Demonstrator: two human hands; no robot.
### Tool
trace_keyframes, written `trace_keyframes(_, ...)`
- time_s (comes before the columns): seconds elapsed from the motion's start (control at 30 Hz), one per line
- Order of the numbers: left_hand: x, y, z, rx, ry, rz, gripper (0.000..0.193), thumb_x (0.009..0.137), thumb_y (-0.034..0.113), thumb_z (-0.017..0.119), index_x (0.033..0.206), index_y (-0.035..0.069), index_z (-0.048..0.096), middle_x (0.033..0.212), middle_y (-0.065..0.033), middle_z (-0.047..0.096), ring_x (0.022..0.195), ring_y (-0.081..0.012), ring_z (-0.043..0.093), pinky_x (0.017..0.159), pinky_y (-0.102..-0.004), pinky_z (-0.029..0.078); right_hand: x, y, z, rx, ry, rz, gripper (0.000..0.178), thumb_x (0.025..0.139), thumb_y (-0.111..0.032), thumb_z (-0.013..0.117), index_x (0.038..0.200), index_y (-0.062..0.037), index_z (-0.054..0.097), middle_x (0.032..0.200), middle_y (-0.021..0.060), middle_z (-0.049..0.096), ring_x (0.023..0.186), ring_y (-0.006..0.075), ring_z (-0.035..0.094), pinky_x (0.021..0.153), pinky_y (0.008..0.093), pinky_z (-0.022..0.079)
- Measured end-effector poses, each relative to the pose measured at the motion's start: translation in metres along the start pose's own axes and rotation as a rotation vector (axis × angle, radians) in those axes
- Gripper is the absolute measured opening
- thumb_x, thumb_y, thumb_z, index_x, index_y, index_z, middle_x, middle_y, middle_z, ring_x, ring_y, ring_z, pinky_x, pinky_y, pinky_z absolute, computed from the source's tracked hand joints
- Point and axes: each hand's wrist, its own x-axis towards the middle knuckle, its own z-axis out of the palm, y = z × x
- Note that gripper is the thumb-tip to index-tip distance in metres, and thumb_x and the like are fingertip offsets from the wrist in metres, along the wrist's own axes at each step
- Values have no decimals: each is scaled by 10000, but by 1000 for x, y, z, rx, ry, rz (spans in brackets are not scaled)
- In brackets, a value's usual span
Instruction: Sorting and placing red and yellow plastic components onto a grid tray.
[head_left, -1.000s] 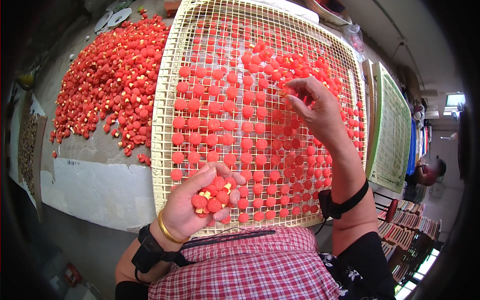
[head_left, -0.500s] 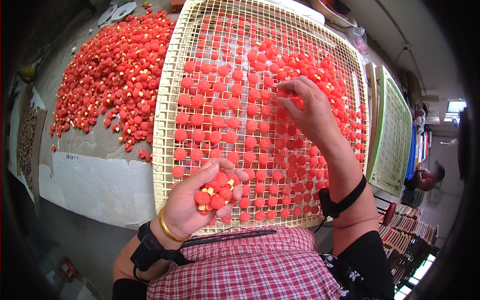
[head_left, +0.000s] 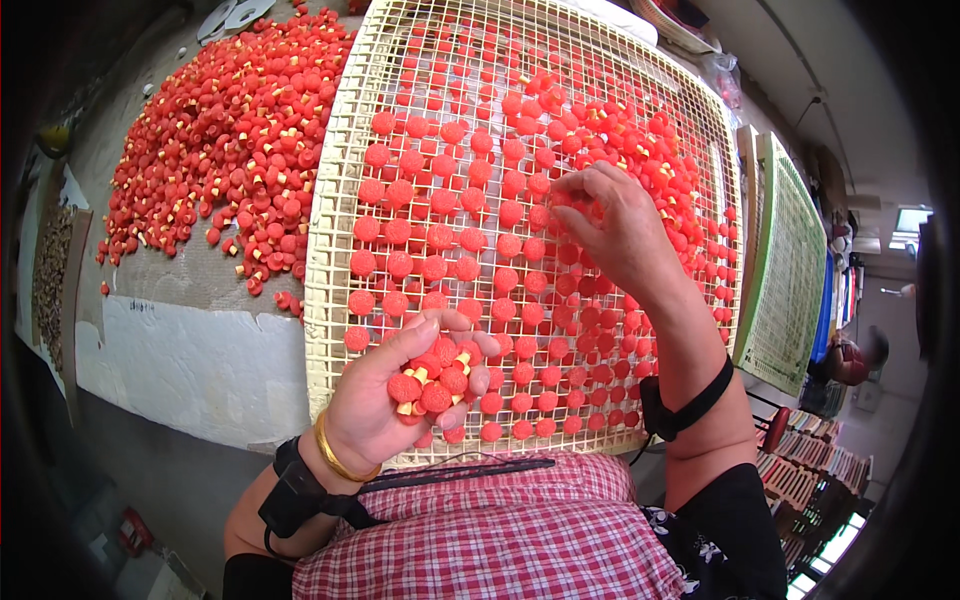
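Observation:
My left hand (head_left: 385, 385) is cupped, palm up, over the near left part of the pale yellow wire rack (head_left: 335, 190). In it lies a handful of red mushroom-shaped pieces (head_left: 436, 398), with rough round caps and short yellow stems. My right hand (head_left: 615, 215) is above the middle of the rack, thumb and fingers bent toward each other in a loose pinch. Red shows around its fingertips, but I cannot make out what they grip. Red caps (head_left: 440, 236) sit in rows in the grid on the left and near side. A loose heap of these pieces (head_left: 650, 165) lies on the rack's far right part.
Left of the rack, a large pile of the red pieces (head_left: 245, 140) covers the work surface. A white board (head_left: 190, 370) lies in front of it. A green-framed mesh rack (head_left: 785, 260) leans at the right. Beyond it, a person (head_left: 855, 360) is partly visible.
My right hand has shifted slightly, its thumb and index fingertips now closer together. My left hand stays nearly in place with the mushroom-shaped pieces. The view has shifted a little.

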Motion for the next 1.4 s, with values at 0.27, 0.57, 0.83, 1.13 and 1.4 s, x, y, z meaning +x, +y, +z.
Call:
trace_keyframes(0.27,2,0,1,-4,12,2,304,1059,302,414,1208,54,508,1232,-220,570,964,-249,635,598,-311,552,1,-1,2,16,26,27,222,850,-118,721,1027,13,691,953,134,659,876,285,657,825,391,531)
trace_keyframes(0.57,3,0,0,3,-18,2,305,1061,304,412,1212,56,503,1225,-222,570,971,-256,636,603,-313,551,1,1,2,-33,38,-18,186,830,-106,732,967,11,682,932,133,652,863,298,656,785,394,532)
trace_keyframes(0.83,2,0,0,17,-9,12,314,1060,309,415,1215,49,501,1213,-218,573,962,-251,637,602,-310,542,0,1,8,-78,41,-30,191,828,-132,740,956,-1,687,925,127,651,879,302,651,794,408,524)
trace_keyframes(1.13,2,0,0,21,-4,13,326,1057,317,421,1229,49,493,1216,-215,575,979,-254,644,603,-311,541,0,1,10,-93,31,1,190,836,-150,739,958,-10,696,933,122,651,914,301,638,824,416,504)
trace_keyframes(1.4,2,0,0,16,-9,13,317,1058,310,421,1226,52,498,1219,-216,575,978,-250,644,609,-312,545,1,-2,11,-140,18,14,196,850,-156,728,979,-11,701,951,122,649,937,299,632,835,415,496)
